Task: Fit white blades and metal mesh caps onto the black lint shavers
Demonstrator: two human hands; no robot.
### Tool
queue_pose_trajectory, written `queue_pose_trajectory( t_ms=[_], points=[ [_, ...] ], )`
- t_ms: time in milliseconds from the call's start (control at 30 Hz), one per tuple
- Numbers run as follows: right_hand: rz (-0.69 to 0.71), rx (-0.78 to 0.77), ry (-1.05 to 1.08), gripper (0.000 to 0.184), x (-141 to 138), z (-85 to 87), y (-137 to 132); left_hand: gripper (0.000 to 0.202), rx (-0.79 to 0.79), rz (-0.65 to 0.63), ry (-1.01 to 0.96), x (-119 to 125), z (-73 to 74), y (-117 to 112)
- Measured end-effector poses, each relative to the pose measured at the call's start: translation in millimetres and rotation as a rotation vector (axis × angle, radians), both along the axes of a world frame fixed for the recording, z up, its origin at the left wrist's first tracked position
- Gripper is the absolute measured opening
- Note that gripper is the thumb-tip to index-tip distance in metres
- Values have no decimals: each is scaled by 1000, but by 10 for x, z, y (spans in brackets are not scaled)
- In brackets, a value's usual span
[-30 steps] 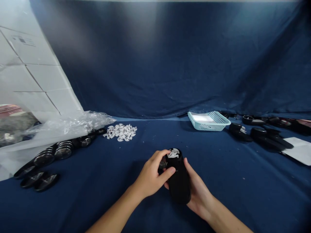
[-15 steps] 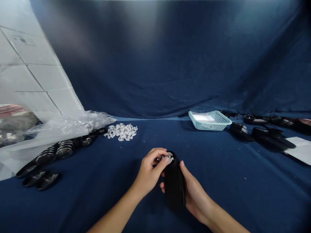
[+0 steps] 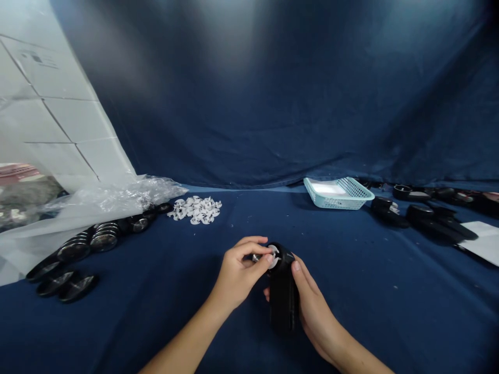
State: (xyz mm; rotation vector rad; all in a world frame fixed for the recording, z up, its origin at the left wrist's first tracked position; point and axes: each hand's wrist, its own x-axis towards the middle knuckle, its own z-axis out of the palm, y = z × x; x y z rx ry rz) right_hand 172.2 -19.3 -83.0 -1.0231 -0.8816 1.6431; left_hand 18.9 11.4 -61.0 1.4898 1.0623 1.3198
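My right hand (image 3: 315, 311) wraps around the lower side of a black cylindrical body (image 3: 284, 304), which stands on its end on the blue cloth or just above it. My left hand (image 3: 238, 272) is at the body's top end, its fingers pinching a small white piece (image 3: 274, 256) against the rim. A small metal part (image 3: 255, 257) shows just left of those fingers. My left fingers hide much of the white piece.
A pile of small white pieces (image 3: 195, 209) and a crumpled clear plastic bag (image 3: 113, 200) lie to the left. Several round black-and-metal parts (image 3: 103, 241) lie at front left. A pale blue plastic basket (image 3: 338, 194), black parts (image 3: 429, 223), and a white sheet (image 3: 481, 241) lie at right.
My left hand has lowered and turned, its fingers now across the white piece at the body's end. The black body sits more upright, and less of the white piece shows.
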Motion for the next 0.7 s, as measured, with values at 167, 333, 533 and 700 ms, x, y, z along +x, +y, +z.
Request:
queue_pose_trajectory(
  t_ms=[167,333,533,700],
  points=[
    [4,26,-27,64,24,-2,-4,14,-1,-17,-23,12,-19,-6],
    [9,69,-41,60,35,-13,-2,14,-10,-28,-35,26,-28,-21],
    [63,-68,68,62,47,-13,18,16,-91,-19,-66,97,-8,-60],
    [90,-126,152,64,46,-12,25,26,-151,12,-179,92,19,-85]
  ],
)
